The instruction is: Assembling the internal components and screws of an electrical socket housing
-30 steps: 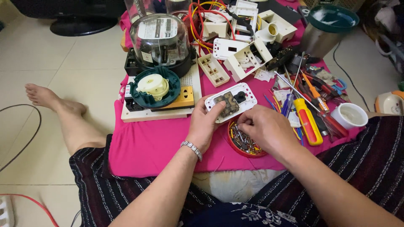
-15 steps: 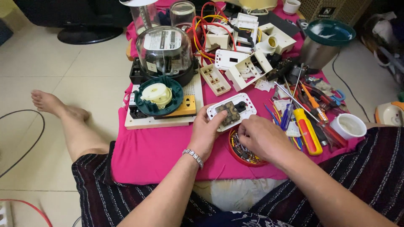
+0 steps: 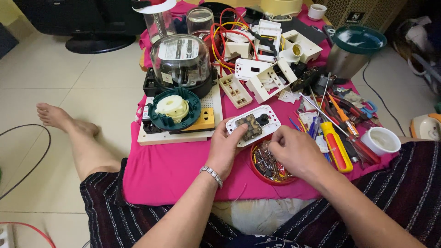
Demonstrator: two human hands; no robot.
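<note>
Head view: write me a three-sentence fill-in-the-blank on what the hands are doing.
1. The left hand holds a white ____.
2. The right hand reaches into a round ____ dish of screws.
3. The worktable is covered by a ____ cloth.

Missing words: switch plate; red; pink

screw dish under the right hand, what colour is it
Red: the round screw dish beneath the right hand shows best in the head view.

We record even, soft indoor light; faint shadows under the hands. Mild glare on the glass dome [image 3: 181, 57] and floor tiles [image 3: 59, 73]. Focus sharp throughout; wide-angle bending shows toward the picture edges.
</note>
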